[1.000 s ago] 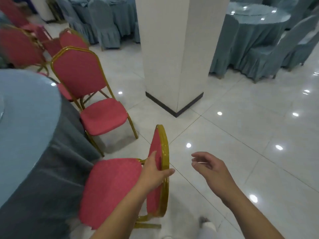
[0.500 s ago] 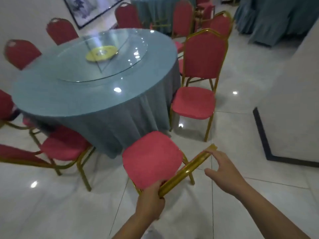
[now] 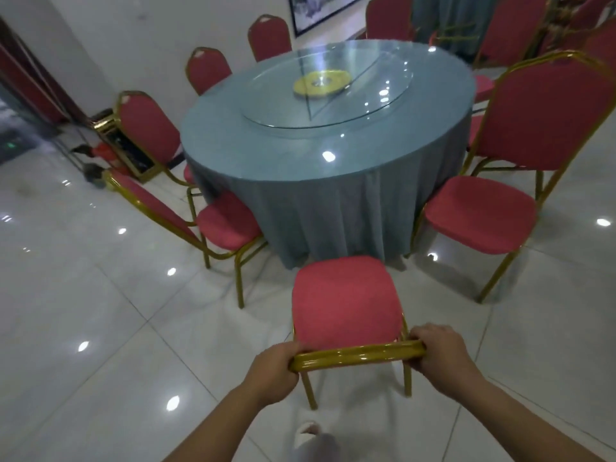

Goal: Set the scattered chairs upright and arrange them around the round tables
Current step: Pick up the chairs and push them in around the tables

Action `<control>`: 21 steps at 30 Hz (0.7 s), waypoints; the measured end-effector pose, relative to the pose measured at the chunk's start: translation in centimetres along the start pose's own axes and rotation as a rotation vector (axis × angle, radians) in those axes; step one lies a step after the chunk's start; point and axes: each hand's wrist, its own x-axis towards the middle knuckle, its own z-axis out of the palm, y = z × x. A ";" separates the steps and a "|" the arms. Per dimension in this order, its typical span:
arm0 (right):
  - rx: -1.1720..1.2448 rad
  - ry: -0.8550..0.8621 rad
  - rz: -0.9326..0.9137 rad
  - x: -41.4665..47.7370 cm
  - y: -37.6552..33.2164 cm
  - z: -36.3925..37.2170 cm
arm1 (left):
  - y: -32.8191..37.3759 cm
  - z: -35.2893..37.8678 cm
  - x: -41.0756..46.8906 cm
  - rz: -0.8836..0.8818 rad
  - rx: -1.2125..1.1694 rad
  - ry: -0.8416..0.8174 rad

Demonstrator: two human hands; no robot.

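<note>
Chair with red seat [image 3: 345, 300] stands upright on the white tile floor [image 3: 83, 295] at lower centre of the frame, its seat pointing toward the round table [image 3: 320, 155] and its front edge just beside the hanging grey-blue tablecloth [image 3: 333, 211]. Seen from above, its gold top rail [image 3: 356, 354] runs across the frame below the seat. Left hand [image 3: 273, 371] is curled tight around the left end of that rail; right hand [image 3: 440, 356] is wrapped around the right end, fingers [image 3: 430, 333] folded over the top. Both bare forearms reach up from the bottom edge

A glass turntable [image 3: 328, 95] with a yellow disc [image 3: 320, 82] at its centre sits on the table. At right of the frame another red chair [image 3: 520, 161] stands upright, angled toward the table. At left a second one [image 3: 216, 218] leans with its back tilted away from the table, its seat near the cloth. More red chair backs [image 3: 208, 70] ring the far side, against the white wall. A light shoe [image 3: 306, 435] shows near the bottom edge, between the arms
</note>
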 end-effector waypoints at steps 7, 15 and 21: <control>0.022 0.007 0.026 5.0 -4.0 0.9 | -3.4 -4.0 4.8 -0.110 0.060 0.104; 0.077 0.019 0.130 17.1 -5.3 -2.2 | -4.8 -9.9 16.6 -0.057 0.007 0.064; 0.166 0.028 0.242 25.6 -7.4 -4.7 | -6.1 -14.8 25.2 -0.021 -0.036 -0.011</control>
